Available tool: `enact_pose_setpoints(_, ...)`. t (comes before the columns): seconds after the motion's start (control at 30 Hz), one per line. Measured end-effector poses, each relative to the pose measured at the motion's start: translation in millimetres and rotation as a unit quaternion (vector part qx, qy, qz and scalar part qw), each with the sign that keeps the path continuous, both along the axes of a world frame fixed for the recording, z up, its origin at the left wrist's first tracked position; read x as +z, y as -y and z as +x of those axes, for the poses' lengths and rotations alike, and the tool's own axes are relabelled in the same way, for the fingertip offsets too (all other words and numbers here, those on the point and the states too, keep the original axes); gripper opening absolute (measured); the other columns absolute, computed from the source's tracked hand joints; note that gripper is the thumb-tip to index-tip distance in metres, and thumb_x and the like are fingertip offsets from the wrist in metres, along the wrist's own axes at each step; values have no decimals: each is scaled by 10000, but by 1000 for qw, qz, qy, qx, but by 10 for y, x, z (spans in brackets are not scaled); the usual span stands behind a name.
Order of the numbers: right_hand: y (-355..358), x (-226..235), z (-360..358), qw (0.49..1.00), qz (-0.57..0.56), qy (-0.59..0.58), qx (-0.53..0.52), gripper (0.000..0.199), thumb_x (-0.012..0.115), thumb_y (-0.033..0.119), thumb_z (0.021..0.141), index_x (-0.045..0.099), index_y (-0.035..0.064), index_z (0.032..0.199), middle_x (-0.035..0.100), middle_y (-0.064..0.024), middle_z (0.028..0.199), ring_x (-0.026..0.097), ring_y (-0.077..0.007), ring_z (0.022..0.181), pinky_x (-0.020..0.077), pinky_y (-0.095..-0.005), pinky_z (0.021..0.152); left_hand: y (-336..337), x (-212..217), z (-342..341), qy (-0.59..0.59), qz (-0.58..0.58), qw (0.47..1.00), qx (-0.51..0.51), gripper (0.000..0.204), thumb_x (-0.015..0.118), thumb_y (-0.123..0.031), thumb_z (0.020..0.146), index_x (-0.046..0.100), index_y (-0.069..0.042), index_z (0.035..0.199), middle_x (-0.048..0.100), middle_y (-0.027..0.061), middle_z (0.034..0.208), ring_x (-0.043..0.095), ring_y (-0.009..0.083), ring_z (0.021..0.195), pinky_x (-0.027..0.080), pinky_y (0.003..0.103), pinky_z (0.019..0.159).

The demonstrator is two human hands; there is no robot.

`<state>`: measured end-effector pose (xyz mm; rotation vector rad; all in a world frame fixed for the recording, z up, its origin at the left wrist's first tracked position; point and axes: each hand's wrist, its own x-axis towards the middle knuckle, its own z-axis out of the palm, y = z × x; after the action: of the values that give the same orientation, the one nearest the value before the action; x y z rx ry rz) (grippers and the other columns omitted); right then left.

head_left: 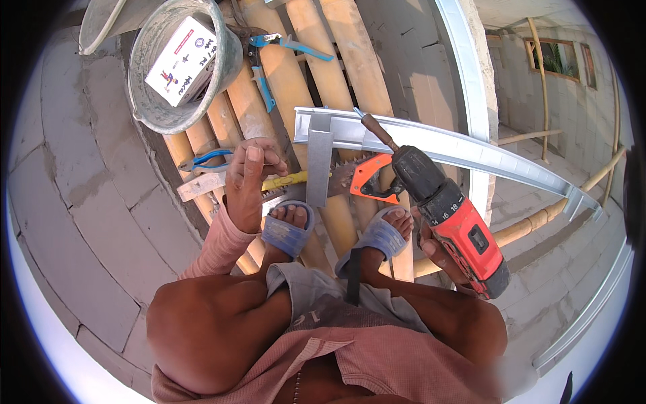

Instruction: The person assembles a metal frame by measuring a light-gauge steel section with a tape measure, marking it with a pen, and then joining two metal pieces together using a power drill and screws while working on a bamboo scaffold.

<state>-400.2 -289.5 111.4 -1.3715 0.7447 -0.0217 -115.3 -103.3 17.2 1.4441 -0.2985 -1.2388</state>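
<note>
My right hand (444, 259) grips a red and black cordless drill (464, 236) by its handle. Its long bit points up and left, the tip by a silver metal channel (431, 148). My left hand (254, 172) is raised with curled fingers, thumb near the fingertips; whatever it pinches, if anything, is too small to make out. Across the channel's left end, a short grey metal piece (319, 165) hangs down towards my feet. Behind that piece lie a handsaw with an orange handle (377, 178) and a narrow yellow object (284, 180).
I squat over a platform of bamboo poles (330, 74). Blue-handled snips (262, 81) and blue-handled pliers (208, 160) lie on it. A grey bucket (232, 64) holding a white box (182, 60) stands far left. Block walls (101, 222) flank the left; gaps show between poles.
</note>
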Motion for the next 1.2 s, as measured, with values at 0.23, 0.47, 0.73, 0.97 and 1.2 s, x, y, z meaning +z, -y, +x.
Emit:
enact_pose_setpoints(0.23,27,-56,-132,999,22,-41,-5,443,784,93,803,659,54,1227,693,-98,1056,684,-286,883,559,-371,753,5,-323,-464,113,176,970,-127,968,737,-577,898,329,108,1449,565,261,1300,593,303,1217,493,408,1040)
enact_pose_setpoints(0.47,88,54,-352,976,-69,-189,80,420,774,109,834,655,66,1234,685,-80,1083,676,-263,865,553,-358,747,162,-376,-374,40,225,951,-208,1056,739,-656,853,368,131,1450,555,311,1365,577,358,1262,461,416,1075)
enact_pose_setpoints(0.73,581,485,34,924,-226,-194,239,347,747,115,815,665,73,1150,677,-98,1126,696,-301,921,572,-376,774,147,-524,-436,28,176,969,-171,1053,706,-702,853,397,117,1437,586,319,1309,564,355,1276,445,426,1086)
enact_pose_setpoints(0.97,524,621,414,920,-148,-303,202,438,784,113,800,652,70,1215,701,-86,1048,709,-226,872,575,-331,739,230,-497,-441,3,173,971,-167,1079,723,-696,843,355,117,1450,610,298,1278,634,343,1179,495,398,1020)
enact_pose_setpoints(1.2,545,710,544,897,-71,-400,174,531,800,104,796,617,42,1291,718,-49,976,701,-164,802,573,-302,701,261,-511,-465,-103,169,971,-134,1111,699,-679,874,250,126,1493,599,310,1300,631,336,1187,489,385,1025)
